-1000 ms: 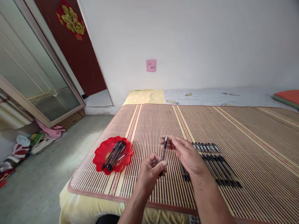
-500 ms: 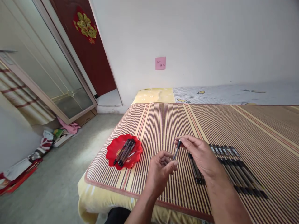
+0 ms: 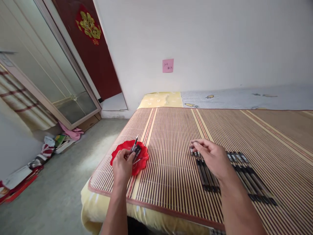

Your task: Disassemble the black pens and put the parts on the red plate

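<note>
My left hand (image 3: 123,166) is over the red scalloped plate (image 3: 117,153) near the mat's left edge, its fingers closed on a dark pen (image 3: 134,145) that points up out of the plate. More dark pens (image 3: 137,152) lie in the plate. My right hand (image 3: 210,156) rests on the left end of a row of dark pens (image 3: 244,171) laid side by side on the striped bamboo mat (image 3: 171,137). Its fingers lie loosely curved over the leftmost pens, whose ends show under the fingertips.
The mat covers a bed with a yellow sheet (image 3: 158,99) along a white wall bearing a pink note (image 3: 167,65). Left of the bed are bare floor, a glass door (image 3: 49,81), a red door (image 3: 93,42) and clutter (image 3: 49,147).
My hands have parted. The left hand has gone left to the red plate and holds a pen there. The right hand has dropped onto the row's left end; its pen is now hidden.
</note>
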### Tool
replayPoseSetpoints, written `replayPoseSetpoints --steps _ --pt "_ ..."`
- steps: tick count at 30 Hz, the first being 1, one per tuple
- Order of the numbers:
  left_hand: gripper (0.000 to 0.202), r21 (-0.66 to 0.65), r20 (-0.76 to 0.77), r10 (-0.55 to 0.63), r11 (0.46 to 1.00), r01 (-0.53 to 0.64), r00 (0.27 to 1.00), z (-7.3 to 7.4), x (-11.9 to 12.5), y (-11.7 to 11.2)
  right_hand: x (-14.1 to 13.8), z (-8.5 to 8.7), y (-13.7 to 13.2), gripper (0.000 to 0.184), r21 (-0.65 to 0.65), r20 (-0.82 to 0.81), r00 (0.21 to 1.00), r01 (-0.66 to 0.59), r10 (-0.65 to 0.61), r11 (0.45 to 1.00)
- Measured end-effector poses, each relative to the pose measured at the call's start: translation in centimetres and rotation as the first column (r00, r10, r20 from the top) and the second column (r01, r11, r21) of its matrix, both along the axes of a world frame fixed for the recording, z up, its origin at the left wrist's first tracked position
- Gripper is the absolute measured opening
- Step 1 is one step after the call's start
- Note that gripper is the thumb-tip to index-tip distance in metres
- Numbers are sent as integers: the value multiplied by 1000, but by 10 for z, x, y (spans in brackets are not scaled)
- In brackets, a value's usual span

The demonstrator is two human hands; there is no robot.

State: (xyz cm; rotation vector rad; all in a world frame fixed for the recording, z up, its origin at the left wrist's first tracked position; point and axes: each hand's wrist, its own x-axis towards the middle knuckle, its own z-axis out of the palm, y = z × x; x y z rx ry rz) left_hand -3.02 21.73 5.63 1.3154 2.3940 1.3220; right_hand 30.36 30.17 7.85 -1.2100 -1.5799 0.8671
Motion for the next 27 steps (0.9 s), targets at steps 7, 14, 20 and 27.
replayPoseSetpoints --steps 7,14,20,27 --pt "32 179 320 -376 925 334 870 1 42 12 26 -22 21 33 85 568 805 150 -171 985" --pt "29 183 366 -487 873 452 793 3 66 13 -4 -47 26 42 -23 766 642 31 -3 999" --pt "29 185 411 -501 864 468 762 6 76 12 -13 -45 22 31 -90 739 668 -30 86 996" --pt "30 182 449 -531 842 508 718 5 87 12 -35 -40 12 29 -120 737 675 75 39 990"
